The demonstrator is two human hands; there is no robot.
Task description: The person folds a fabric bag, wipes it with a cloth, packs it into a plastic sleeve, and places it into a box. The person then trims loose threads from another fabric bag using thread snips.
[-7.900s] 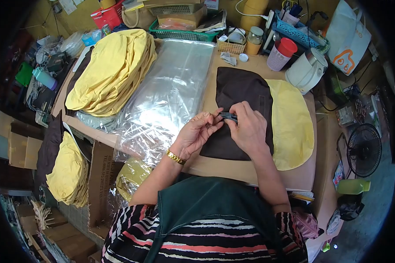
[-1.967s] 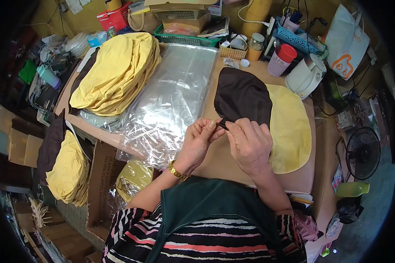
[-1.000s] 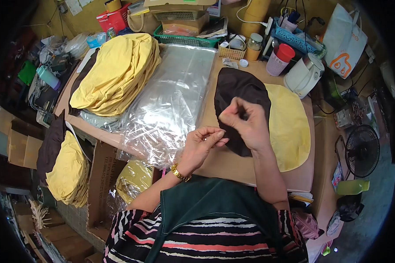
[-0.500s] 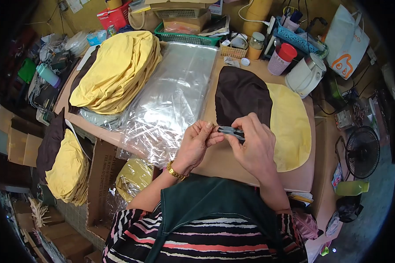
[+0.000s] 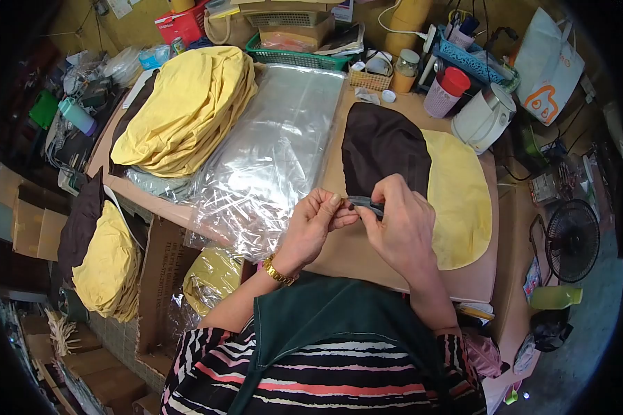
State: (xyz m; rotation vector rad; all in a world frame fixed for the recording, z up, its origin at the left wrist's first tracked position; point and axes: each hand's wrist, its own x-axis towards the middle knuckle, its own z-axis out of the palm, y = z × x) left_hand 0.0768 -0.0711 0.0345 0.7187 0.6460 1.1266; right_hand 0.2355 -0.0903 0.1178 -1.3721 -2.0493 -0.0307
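In front of my chest, over the near part of the table, my two hands meet. My right hand [image 5: 405,225] is closed around a small dark pair of thread snips [image 5: 368,205], whose tip points toward my left fingers. My left hand [image 5: 310,225], with a gold watch [image 5: 277,272] on the wrist, pinches something tiny at its fingertips, too small to name. Just beyond the hands lies a flat cloth piece, with a dark brown part [image 5: 384,149] on the left and a yellow part [image 5: 460,200] on the right.
A stack of yellow cloth pieces [image 5: 187,111] lies at the back left, beside clear plastic bags [image 5: 277,131]. More yellow pieces [image 5: 107,266] hang lower left. A white kettle [image 5: 484,117], a red cup [image 5: 454,81] and a jar [image 5: 405,71] stand at the back right.
The snips have turned slightly in my right hand, and their blades look closer together. A small dark bit now shows by my left fingertips. Both hands have shifted only slightly.
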